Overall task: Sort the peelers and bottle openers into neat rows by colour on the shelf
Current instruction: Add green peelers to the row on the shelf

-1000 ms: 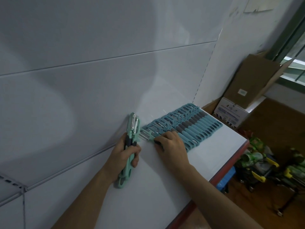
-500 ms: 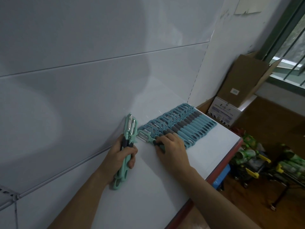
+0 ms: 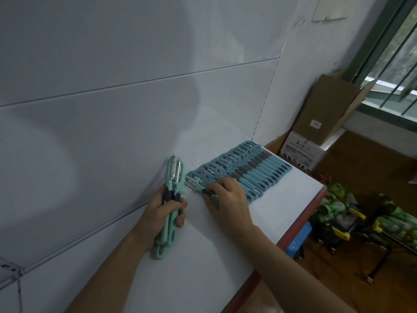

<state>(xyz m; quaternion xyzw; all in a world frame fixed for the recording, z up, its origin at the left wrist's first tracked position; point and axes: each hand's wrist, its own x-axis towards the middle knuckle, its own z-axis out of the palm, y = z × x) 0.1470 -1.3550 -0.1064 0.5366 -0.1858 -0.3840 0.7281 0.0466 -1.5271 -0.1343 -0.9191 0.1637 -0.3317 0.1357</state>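
A row of several blue peelers [image 3: 252, 170] with grey grips lies side by side on the white shelf [image 3: 203, 267], reaching to its right end. My left hand [image 3: 162, 215] grips a bunch of mint-green peelers [image 3: 172, 199], blades pointing up at the back wall. My right hand [image 3: 228, 199] rests at the left end of the row, its curled fingers on a mint-green peeler [image 3: 196, 185] that lies flat beside the blue ones. Most of that peeler's handle is hidden under my fingers.
The shelf has a red front edge [image 3: 300, 231] and a white back wall. Right of it stand a cardboard box [image 3: 329, 109] on a white carton [image 3: 300, 150]. Green packaged goods on small carts [image 3: 343, 213] sit on the wooden floor below.
Hardly anything moved on the shelf. My right hand stays on the green peeler at the row's left end. The view shifted slightly.
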